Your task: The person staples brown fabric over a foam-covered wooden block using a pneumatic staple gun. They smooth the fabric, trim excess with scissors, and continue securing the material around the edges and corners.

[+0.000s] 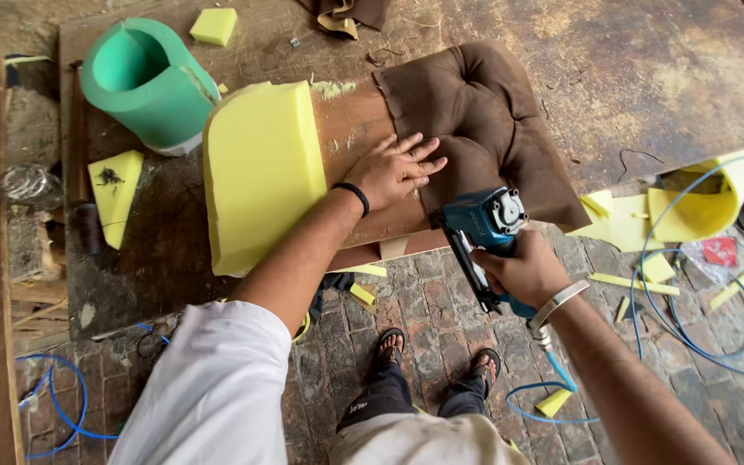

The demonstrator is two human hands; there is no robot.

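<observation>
left hand (396, 170) flat, fingers spread, pinning brown padded fabric cover (484, 129) to wooden board (356, 129) so it stays taut | right hand (523, 271) at 4 o'clock, grip clamped on blue pneumatic staple gun (484, 226), nose at cover's edge | yellow foam block (262, 172) at 9 o'clock on worn counter (647, 77)

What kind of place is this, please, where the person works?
Probably an upholstery workshop. The left hand presses brown fabric over a wooden board beside a yellow foam block, the right hand holds a blue air stapler, and foam scraps lie on the brick floor.
</observation>
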